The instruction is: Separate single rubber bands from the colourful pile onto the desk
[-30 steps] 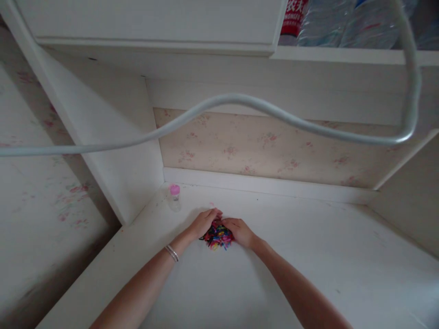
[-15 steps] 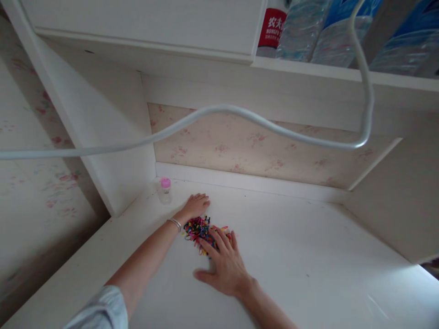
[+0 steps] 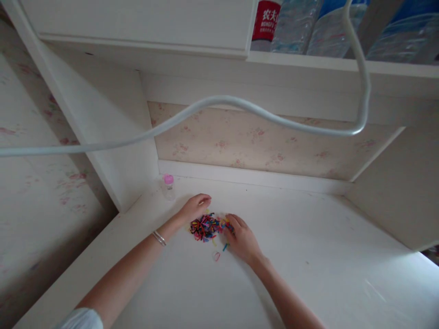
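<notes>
Right hand (image 3: 244,237): fingers extended and flat, tips resting on the right edge of the band pile (image 3: 206,226), gripping nothing. Left hand (image 3: 195,206): fingers curled loosely at the pile's far-left edge; can't tell if they pinch anything. The pile is a small, dense heap of tiny elastic loops in mixed black, red, blue, yellow and pink, lying between both hands on the white desk (image 3: 308,274). One stray band (image 3: 216,256) sits just beside it on the near side. Bracelet (image 3: 159,238) on left wrist. Small pink-capped bottle (image 3: 168,186) upright in the back-left corner, apart from the pile.
</notes>
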Tool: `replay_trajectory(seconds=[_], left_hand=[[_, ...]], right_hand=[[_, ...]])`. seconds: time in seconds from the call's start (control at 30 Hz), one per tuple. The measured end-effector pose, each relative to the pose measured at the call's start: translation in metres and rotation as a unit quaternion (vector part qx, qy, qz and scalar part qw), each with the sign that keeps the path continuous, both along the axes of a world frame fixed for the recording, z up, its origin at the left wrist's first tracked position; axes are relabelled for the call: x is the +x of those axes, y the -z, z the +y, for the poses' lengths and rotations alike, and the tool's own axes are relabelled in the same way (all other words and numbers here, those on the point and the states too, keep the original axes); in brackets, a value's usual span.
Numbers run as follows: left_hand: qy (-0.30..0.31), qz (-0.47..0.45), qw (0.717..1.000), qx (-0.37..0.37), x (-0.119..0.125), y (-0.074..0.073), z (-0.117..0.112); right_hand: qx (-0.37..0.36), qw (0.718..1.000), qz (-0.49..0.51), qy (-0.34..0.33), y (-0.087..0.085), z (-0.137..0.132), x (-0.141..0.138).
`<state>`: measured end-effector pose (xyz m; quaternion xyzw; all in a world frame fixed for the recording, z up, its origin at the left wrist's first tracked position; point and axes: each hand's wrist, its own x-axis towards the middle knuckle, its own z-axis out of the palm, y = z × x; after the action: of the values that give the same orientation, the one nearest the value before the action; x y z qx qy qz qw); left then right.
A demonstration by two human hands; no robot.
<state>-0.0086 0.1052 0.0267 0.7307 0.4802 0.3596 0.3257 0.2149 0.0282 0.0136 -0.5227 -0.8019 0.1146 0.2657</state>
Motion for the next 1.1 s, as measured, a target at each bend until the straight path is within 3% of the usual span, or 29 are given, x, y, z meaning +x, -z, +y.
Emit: replay_trajectory(seconds=[0.07, 0.13, 0.2, 0.27, 0.37, 0.5, 0.7, 0.87, 1.0, 1.1], left_hand=[[0.018, 0.032, 0.999, 0.007, -0.02, 0.0, -0.011], [0.068, 0.154, 0.985, 0.024, -0.031, 0.007, -0.027], [0.11, 0.24, 0.964, 0.035, -0.029, 0.018, -0.045], [0.117, 0.27, 0.954, 0.053, -0.017, 0.027, -0.06], [0.132, 0.252, 0.954, 0.092, 0.012, 0.033, -0.072], [0.115, 0.168, 0.973, 0.113, 0.042, 0.031, -0.067], [0.073, 0.01, 0.994, 0.078, 0.051, 0.023, -0.043], [0.009, -0.061, 0.996, 0.057, 0.026, 0.01, -0.03], [-0.028, 0.013, 0.994, 0.108, -0.016, 0.006, -0.031], [-0.114, 0.055, 0.982, 0.138, -0.057, 0.004, -0.034]], right_hand=[[-0.003, 0.999, -0.024, 0.028, -0.001, -0.007, 0.011], [-0.035, 0.998, -0.043, 0.042, 0.002, -0.018, 0.02], [-0.062, 0.996, -0.057, 0.037, 0.01, -0.028, 0.022], [-0.061, 0.995, -0.072, 0.017, 0.02, -0.037, 0.018], [-0.036, 0.996, -0.073, -0.023, 0.031, -0.041, 0.006], [-0.011, 0.999, -0.003, -0.053, 0.029, -0.028, -0.001], [0.029, 0.993, 0.112, -0.025, 0.012, -0.002, 0.001], [0.051, 0.985, 0.163, -0.008, -0.003, 0.004, 0.007], [0.033, 0.984, 0.174, -0.023, -0.004, -0.007, 0.024], [0.003, 0.981, 0.194, 0.006, 0.007, -0.02, 0.042]])
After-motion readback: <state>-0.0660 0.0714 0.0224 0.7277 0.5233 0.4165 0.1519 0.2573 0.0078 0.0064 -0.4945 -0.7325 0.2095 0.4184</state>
